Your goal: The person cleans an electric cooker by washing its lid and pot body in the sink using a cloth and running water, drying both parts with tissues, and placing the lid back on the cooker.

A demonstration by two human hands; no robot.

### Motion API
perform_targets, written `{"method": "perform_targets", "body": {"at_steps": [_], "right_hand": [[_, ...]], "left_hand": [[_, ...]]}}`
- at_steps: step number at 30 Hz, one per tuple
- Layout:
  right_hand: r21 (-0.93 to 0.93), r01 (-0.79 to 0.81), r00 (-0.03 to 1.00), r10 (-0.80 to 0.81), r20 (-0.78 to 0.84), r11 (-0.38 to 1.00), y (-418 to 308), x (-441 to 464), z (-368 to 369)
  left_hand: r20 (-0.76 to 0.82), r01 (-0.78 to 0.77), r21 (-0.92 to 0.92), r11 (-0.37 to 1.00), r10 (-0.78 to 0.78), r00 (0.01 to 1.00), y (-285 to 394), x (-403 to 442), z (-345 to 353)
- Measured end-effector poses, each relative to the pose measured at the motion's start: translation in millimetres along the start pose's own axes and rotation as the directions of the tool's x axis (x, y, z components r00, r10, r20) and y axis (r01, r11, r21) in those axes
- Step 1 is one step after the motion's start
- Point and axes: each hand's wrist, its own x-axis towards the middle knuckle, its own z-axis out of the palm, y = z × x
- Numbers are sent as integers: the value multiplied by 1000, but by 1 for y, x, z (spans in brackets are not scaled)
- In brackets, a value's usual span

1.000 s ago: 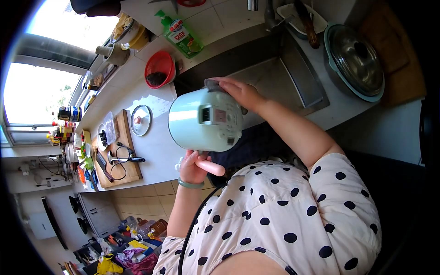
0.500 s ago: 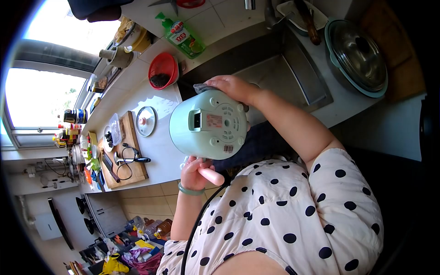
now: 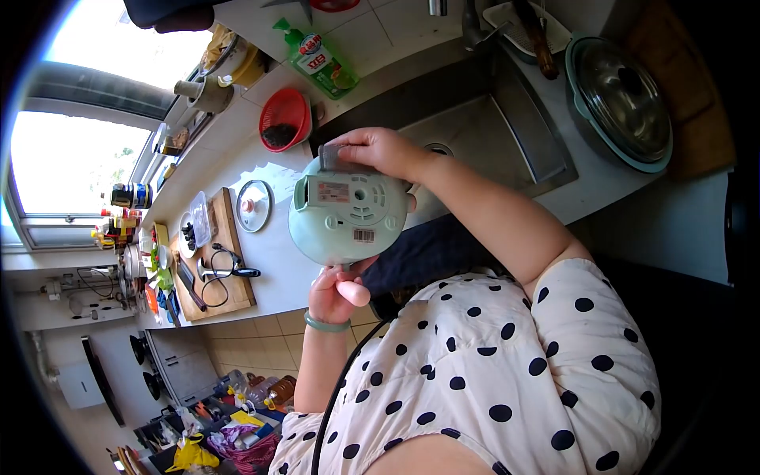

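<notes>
A mint-green electric pot [image 3: 324,229] is tilted with its underside toward me, showing vents, labels and a socket housing. My left hand [image 3: 332,297] is closed at its lower side, by the pink handle [image 3: 354,294] that sticks out past the fingers. The exact grip is partly hidden behind the pot. My right hand [image 3: 376,150] pinches a grey cloth [image 3: 340,158] and presses it against the upper edge of the pot's base. Some right-hand fingers are hidden behind the pot.
Behind the pot lies a steel sink [image 3: 467,134]. On the counter are a glass lid [image 3: 254,207], a red basket [image 3: 283,111], a green soap bottle [image 3: 321,63] and a cutting board [image 3: 229,273] with a cord. A lidded pot [image 3: 617,103] stands at right.
The pot has turned and tipped, so its socket housing now sits at the upper left of the base. My right hand has shifted slightly left with the cloth, over the base edge.
</notes>
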Motion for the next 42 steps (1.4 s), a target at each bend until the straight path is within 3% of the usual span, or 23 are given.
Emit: {"method": "perform_targets", "body": {"at_steps": [2, 6, 11, 14, 15, 18, 20, 22, 23, 26, 27, 30, 31, 34, 35, 38, 42], "right_hand": [[11, -46, 999, 46, 0, 999, 6, 3, -7], [-168, 122, 992, -118, 33, 978, 2, -4, 0], [117, -63, 997, 59, 40, 991, 3, 2, -15], [182, -90, 996, 90, 11, 979, 11, 2, -16], [74, -43, 999, 42, 12, 996, 10, 1, -12], [177, 30, 1000, -30, 0, 984, 17, 4, -5], [282, -68, 988, 105, -115, 957, 24, -1, -4], [386, -145, 947, 241, -213, 911, 17, -8, -3], [485, -306, 882, 436, -179, 819, 13, -19, -1], [831, -166, 885, 452, -113, 531, 43, -20, 15], [862, -123, 906, 409, -104, 491, 50, -16, 19], [868, -62, 908, 390, -156, 492, 45, -19, 38], [869, -41, 907, 384, -175, 493, 44, -20, 43], [859, -76, 929, 350, -124, 506, 45, -26, 49], [871, -90, 927, 361, -104, 483, 44, -28, 48], [887, -131, 919, 390, -59, 442, 36, -36, 45], [856, -118, 913, 394, -106, 503, 43, -40, 47]], "left_hand": [[-9, 8, -2, 1000, -8, 1000, -1, 0, 3], [-28, 14, 56, 998, -13, 1000, 0, -1, -3], [-13, 47, 32, 998, -46, 999, 1, -4, 1], [12, 55, 19, 998, -55, 998, -1, 0, -5], [18, 52, 13, 999, -52, 998, -3, 0, -7], [-37, 52, -23, 998, -53, 998, 0, -1, -7], [-12, 11, -39, 999, -12, 1000, -1, 2, 4], [17, -70, -57, 996, 71, 997, -4, 8, 7], [37, -106, -66, 992, 109, 993, -3, 11, 4], [55, -248, -41, 968, 250, 967, 0, 26, 14], [-21, -236, 32, 971, 237, 971, 1, 30, 29], [-189, -304, 87, 949, 315, 930, -5, 44, 40], [-185, -310, -1, 951, 304, 934, -4, 49, 22], [-46, -342, 22, 939, 343, 938, -2, 56, 13], [-136, -367, 138, 920, 385, 913, -4, 55, 17], [-212, -315, 303, 899, 386, 898, -7, 51, 32], [-207, -320, 400, 859, 425, 881, -9, 52, 36]]}}
